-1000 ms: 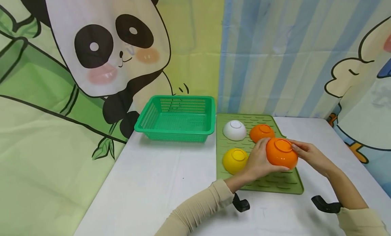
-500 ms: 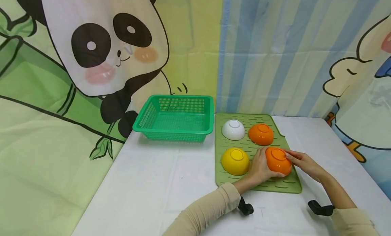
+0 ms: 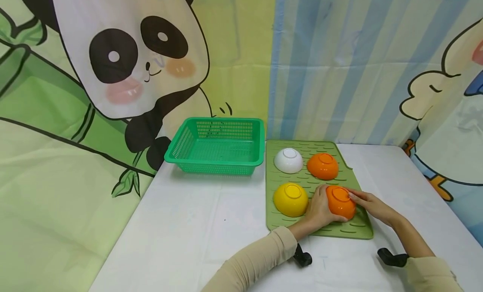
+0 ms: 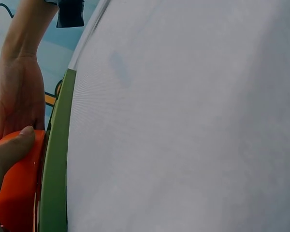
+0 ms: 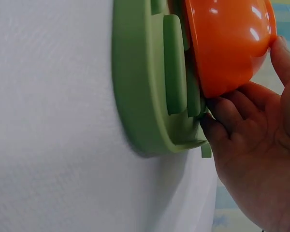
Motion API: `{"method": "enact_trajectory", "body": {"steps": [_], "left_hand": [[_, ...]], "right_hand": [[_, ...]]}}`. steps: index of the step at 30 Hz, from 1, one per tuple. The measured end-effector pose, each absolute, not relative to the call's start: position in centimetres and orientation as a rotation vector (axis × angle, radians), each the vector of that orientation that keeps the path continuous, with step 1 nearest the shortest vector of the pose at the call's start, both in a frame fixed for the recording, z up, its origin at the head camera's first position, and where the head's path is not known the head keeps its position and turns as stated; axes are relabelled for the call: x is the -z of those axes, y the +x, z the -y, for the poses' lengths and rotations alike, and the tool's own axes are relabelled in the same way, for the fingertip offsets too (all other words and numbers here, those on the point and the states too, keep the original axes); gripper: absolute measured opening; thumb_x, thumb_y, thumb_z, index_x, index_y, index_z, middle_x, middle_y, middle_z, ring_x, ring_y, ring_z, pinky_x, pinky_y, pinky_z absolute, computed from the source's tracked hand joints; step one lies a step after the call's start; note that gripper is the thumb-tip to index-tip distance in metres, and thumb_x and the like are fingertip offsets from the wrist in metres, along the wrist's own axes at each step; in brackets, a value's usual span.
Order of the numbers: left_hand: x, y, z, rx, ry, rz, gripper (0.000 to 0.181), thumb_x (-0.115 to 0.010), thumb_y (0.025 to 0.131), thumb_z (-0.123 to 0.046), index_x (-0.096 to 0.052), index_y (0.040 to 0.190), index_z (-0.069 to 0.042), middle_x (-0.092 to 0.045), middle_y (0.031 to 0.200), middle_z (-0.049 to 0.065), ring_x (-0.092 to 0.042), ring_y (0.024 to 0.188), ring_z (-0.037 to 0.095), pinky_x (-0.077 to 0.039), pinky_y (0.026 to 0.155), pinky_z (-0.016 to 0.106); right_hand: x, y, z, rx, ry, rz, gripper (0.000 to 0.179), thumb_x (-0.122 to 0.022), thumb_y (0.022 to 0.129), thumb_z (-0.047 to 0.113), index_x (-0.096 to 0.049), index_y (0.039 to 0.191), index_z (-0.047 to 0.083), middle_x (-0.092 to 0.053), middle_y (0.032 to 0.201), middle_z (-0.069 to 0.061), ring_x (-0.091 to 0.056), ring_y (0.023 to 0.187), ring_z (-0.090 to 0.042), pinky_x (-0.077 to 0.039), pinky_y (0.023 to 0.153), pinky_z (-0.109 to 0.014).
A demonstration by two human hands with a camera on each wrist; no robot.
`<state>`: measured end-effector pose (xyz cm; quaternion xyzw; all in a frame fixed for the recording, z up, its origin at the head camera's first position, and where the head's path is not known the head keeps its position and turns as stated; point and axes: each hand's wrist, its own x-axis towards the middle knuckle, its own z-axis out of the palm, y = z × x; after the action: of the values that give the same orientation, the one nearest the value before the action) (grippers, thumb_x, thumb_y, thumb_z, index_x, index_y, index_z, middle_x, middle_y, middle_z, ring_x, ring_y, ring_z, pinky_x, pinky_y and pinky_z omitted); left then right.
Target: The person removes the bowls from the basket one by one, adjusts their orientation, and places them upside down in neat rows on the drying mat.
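Note:
An upside-down orange bowl (image 3: 341,206) sits at the front right of the green ridged mat (image 3: 349,230), between both hands. My left hand (image 3: 320,209) grips its left side, thumb across the front; the left wrist view shows that thumb over the orange wall (image 4: 17,193). From the right, my right hand (image 3: 377,208) holds the same bowl. In the right wrist view, its fingers (image 5: 227,113) reach under the rim, which lies close over the mat's ridges, while the thumb touches the side. Other upturned bowls share the mat: yellow (image 3: 290,204), white (image 3: 288,162) and orange (image 3: 322,168).
A green plastic basket (image 3: 215,162) stands at the back, left of the mat. The white table (image 3: 181,225) extends to the left and front. Behind it hangs a printed curtain (image 3: 241,65) with a panda. Black camera mounts (image 3: 392,257) are worn on the wrists.
Both hands have lowered the orange bowl from above the mat onto its front right area. In the last half second it has shifted slightly left and down in the view.

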<state>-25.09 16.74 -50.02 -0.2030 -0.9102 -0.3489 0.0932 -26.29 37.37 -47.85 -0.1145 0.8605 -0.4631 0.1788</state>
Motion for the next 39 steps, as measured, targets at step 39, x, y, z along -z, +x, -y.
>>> {"method": "enact_trajectory", "body": {"steps": [39], "left_hand": [[50.27,-24.95,-17.05,0.842,-0.592,2.813,0.107,-0.081,0.056,-0.056,-0.029,0.138,-0.012,-0.035,0.13,0.002,-0.051,0.103,0.009,-0.045,0.082,0.017]], "right_hand": [[48.62,-25.79,-36.92,1.391,-0.266,-2.449,0.066,-0.038,0.099,0.04,-0.021,0.144,-0.005,-0.017,0.145,-0.032,-0.012,0.131,-0.05,-0.014,0.099,-0.067]]}}
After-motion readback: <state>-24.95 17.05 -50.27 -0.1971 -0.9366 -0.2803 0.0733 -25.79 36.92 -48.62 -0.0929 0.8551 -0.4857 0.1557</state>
